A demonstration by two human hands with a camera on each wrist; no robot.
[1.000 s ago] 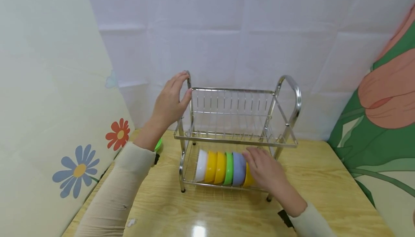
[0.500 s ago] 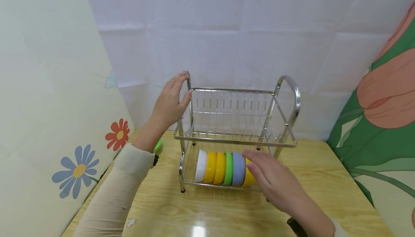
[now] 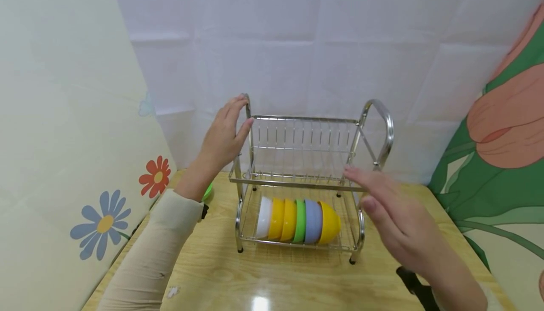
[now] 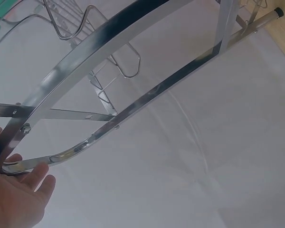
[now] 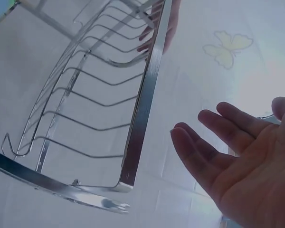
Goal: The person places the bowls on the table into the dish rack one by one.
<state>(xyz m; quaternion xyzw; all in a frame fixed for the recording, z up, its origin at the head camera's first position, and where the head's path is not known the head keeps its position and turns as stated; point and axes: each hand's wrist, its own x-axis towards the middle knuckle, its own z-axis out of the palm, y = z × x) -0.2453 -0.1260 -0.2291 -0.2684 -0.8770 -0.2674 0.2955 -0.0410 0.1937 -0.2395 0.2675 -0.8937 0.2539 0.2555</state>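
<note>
A two-tier metal dish rack [image 3: 297,185] stands on the table, with bare wires across its upper tier. My left hand [image 3: 222,133] holds the top of the rack's left upright; in the left wrist view, fingertips [image 4: 35,175] wrap round the tube. On the lower tier, bowls stand on edge in a row: white [image 3: 264,218] at the left, then yellow, a green bowl [image 3: 300,221], a blue bowl [image 3: 313,221] and a yellow bowl [image 3: 330,222] at the right end. My right hand [image 3: 408,226] is in the air before the rack's right side, fingers extended, holding nothing.
Behind my left forearm a green thing [image 3: 207,192] partly shows on the wooden table [image 3: 204,263]. A white cloth [image 3: 280,65] hangs behind the rack. Flower-printed panels stand at left and right. A small white patch [image 3: 173,292] lies near the front.
My right hand has drawn away from the yellow bowl at the right end, moving right and up toward the camera. The left hand and the bowls stay put.
</note>
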